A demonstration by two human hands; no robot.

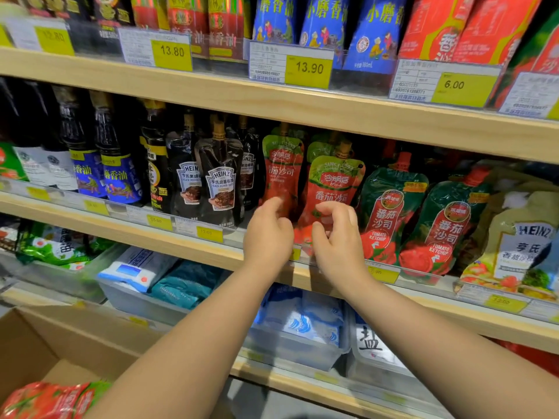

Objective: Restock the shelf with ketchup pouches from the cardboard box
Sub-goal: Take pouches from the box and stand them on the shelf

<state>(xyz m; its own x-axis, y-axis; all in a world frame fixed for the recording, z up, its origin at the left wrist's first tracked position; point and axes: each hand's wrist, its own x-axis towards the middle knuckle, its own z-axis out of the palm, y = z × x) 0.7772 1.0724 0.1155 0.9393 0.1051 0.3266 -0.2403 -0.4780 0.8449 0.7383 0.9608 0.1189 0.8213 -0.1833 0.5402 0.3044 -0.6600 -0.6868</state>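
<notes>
Red ketchup pouches with green tops stand on the middle shelf. The front pouch leans slightly, and another pouch stands behind it to the left. My left hand hovers at the lower left of these pouches with fingers curled and apart, holding nothing. My right hand is at the front pouch's lower edge, fingers bent and spread, touching or just off it. At the bottom left the cardboard box holds more red ketchup pouches.
Black Heinz pepper sauce pouches stand left of the ketchup. Dark green tomato ketchup pouches stand to the right, then a Heinz salad dressing pouch. Salt bags sit in clear bins on the shelf below. Price tags line the shelf edges.
</notes>
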